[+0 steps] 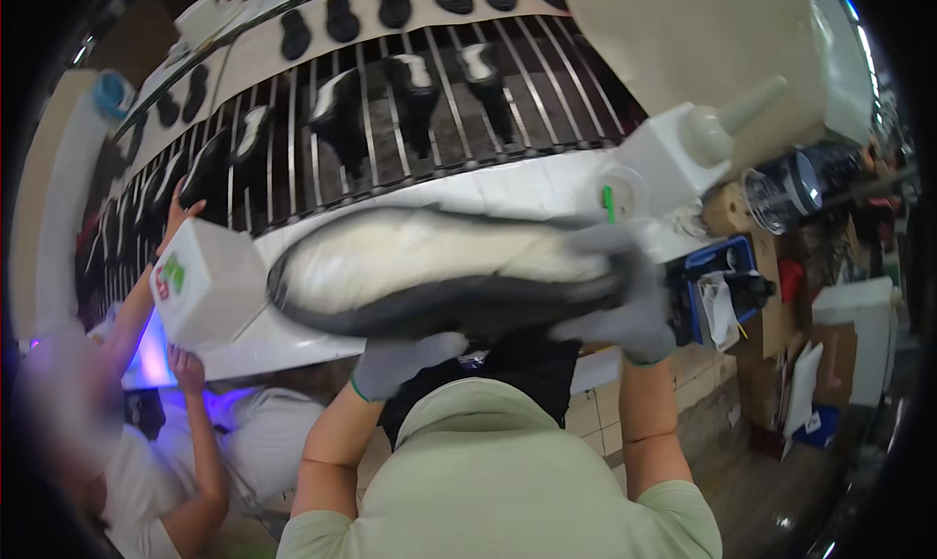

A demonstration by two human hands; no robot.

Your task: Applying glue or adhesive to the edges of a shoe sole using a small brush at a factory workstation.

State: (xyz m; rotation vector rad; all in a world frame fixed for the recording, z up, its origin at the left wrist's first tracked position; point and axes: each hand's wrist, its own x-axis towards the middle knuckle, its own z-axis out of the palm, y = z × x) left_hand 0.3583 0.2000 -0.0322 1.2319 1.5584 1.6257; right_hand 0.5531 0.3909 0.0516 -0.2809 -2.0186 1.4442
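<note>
The right hand (pixel 639 315), in a pale grey glove, closes around the narrow end of a black shoe with a long cream underside (pixel 420 261), pinching it between fingers above and below. The left hand (pixel 405 364), gloved alike, sits beneath the shoe's near edge, apparently bearing weight; its fingertips are partly hidden, so I cannot tell how tightly they close. The shoe lies level across the middle of the frame, blurred, its underside turned up, probably to keep that face in view. Beyond it, at centre right, a translucent round cup (pixel 636 190) holds a bright green stick (pixel 607 204), beside a white plastic bottle with a tapering nozzle (pixel 673 159); the bottle is opaque, its contents unseen. Further right, a blue rectangular tray (pixel 720 250) carries crumpled white paper (pixel 720 310) and dark items. A boxy white container (pixel 207 281) stands at centre left, contents hidden. Across the upper frame, a rack of metal rods (pixel 537 91) bears black shoes (pixel 415 91), pale undersides showing, seemingly spaced apart for easy reach. A co-worker's hand (pixel 183 210) touches the rack's left part.
</note>
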